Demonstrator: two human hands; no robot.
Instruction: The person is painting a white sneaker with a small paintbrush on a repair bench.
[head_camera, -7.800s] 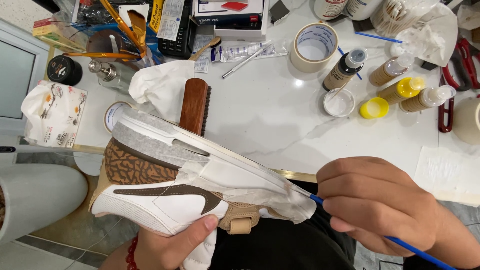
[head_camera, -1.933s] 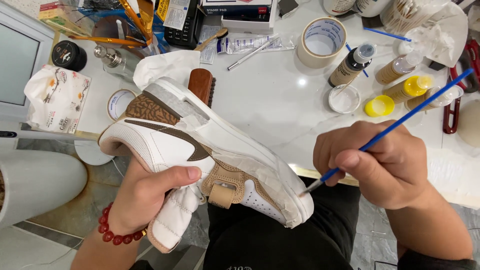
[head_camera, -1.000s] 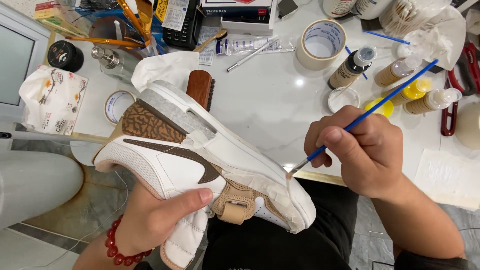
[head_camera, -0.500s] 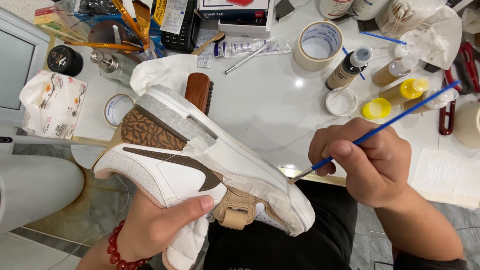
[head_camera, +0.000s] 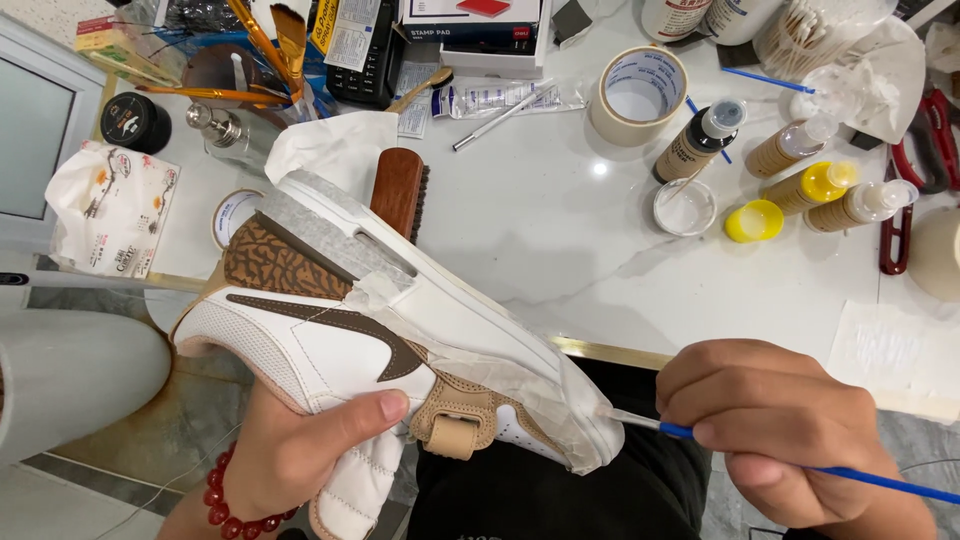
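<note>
White leather sneaker with brown trim (head_camera: 330, 340) is gripped on its side by the left hand (head_camera: 300, 450), long axis running diagonally, masked toe lower right. Blue-handled brush (head_camera: 790, 465) is pinched in the right hand (head_camera: 780, 430), its end cut off. Amber dropper bottles (head_camera: 800, 165) stand upper right.

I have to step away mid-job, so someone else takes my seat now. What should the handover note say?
Left hand: grips the white and brown sneaker from below, thumb on its side, sole tilted up.
Right hand: holds the blue-handled paintbrush, tip at the toe-end sole edge.
Masking tape covers the upper beside the white midsole.
Small white paint dish and paint bottles stand on the white table.
Painted extent: cannot tell.
</note>
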